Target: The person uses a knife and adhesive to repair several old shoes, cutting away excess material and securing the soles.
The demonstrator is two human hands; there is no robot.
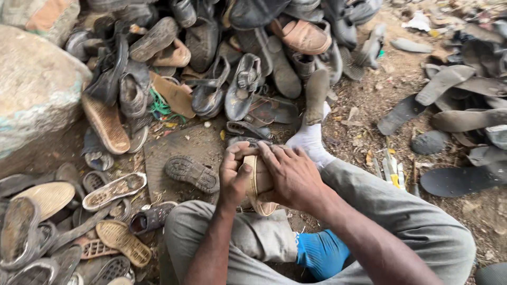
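dozens of worn shoes and loose soles ring this patch of dirt, so let's sweep across from the left. a big pale rock [37,89] fills the upper left corner, and below it lies a scatter of tan and white soles [113,190], treads up. moving in, a flat dark mat [179,148] lies on the ground with a single dark lugged sole [191,173] resting on it, just left of the hands and apart from them.

now the centre. the left hand [233,177] is closed around the near edge of a tan sole [260,184], thumb pressed on top, fingers curled under. the right hand [293,174] wraps over the same sole from the other side, fingers spread across its upper end, also gripping. the sole sits between both hands, over the person's grey-trousered lap [211,227]. its long axis runs roughly up and down in the picture, away from the body, standing on edge more than flat. both hands touch it; neither is nearer, though the right covers more of it.

further right, a white sock [311,140] stretches out toward the heap of dark shoes [243,84] at the top, and a blue sock [322,253] tucks in under the right forearm. a few small yellow-handled tools [391,171] lie on the dirt near the right knee, too small to tell apart. far right, grey flat soles [459,121] lie in a loose pile.
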